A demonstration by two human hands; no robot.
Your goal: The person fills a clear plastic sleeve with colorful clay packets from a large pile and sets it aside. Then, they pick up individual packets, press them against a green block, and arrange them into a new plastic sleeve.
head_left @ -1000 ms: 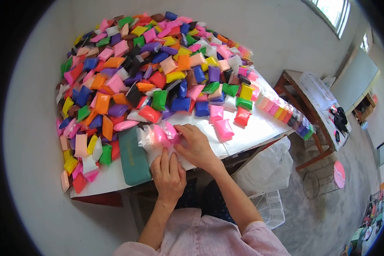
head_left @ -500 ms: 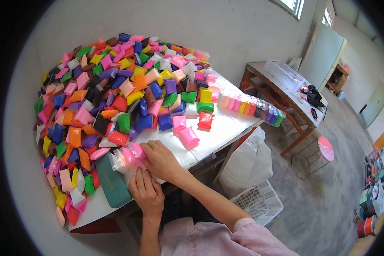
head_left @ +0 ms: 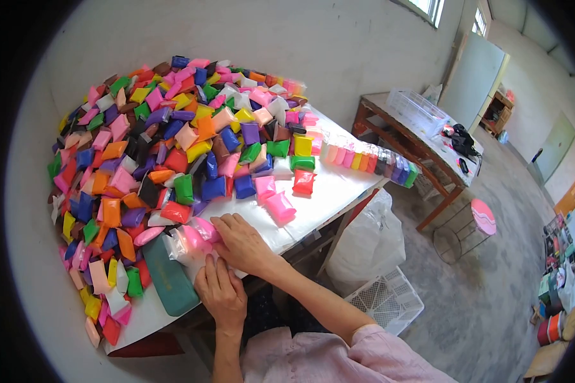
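A clear plastic bag with pink and pale packets in it lies at the table's near edge. My right hand is closed at the bag's right end, its fingers curled by a bright pink packet. Just below, my left hand has its fingers pressed together against the bag's near side; its thumb is hidden. A dark green case lies left of the bag, partly beneath it. Beyond my hands is a large heap of colourful soft packets. Two pink packets and a red packet lie apart from it.
A long row of bagged colour packets lies across the white tabletop at the right. Below the edge are a white plastic sack and a white crate. A wooden table and a pink-topped stool stand farther right.
The camera view has shifted slightly. Both hands stay at the bag, with only a small movement of the fingers.
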